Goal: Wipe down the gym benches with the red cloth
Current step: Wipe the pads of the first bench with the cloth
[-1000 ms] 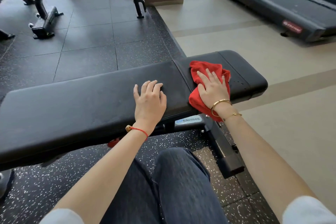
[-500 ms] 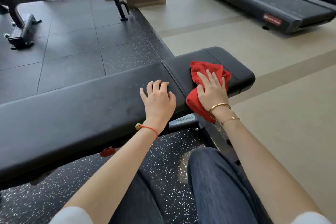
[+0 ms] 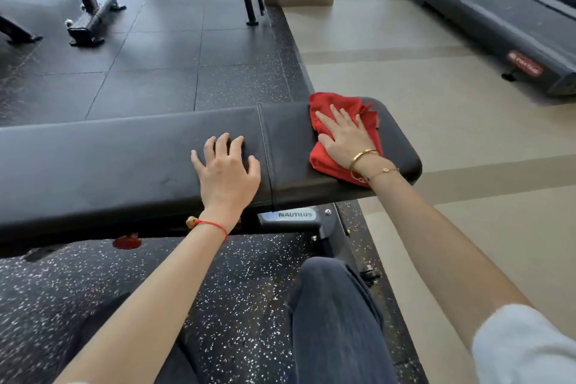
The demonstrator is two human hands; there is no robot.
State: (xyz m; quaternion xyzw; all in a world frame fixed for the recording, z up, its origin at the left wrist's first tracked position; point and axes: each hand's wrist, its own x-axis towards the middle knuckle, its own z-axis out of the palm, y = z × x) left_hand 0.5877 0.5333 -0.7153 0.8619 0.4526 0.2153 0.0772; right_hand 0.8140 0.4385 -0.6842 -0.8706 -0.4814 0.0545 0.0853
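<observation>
Both hands flat: right hand (image 3: 344, 137) presses red cloth (image 3: 343, 106), left hand (image 3: 227, 170) rests on NAUTILUS-labelled bench (image 3: 109, 165).

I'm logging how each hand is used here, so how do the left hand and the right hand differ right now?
The right hand lies flat on the red cloth, pressing it onto the bench's short end pad; the left hand rests bare on the long pad, holding nothing. The right wrist wears gold bracelets; the left wears a red string bracelet. Both hands are open, palms down, on the same bench.
</observation>
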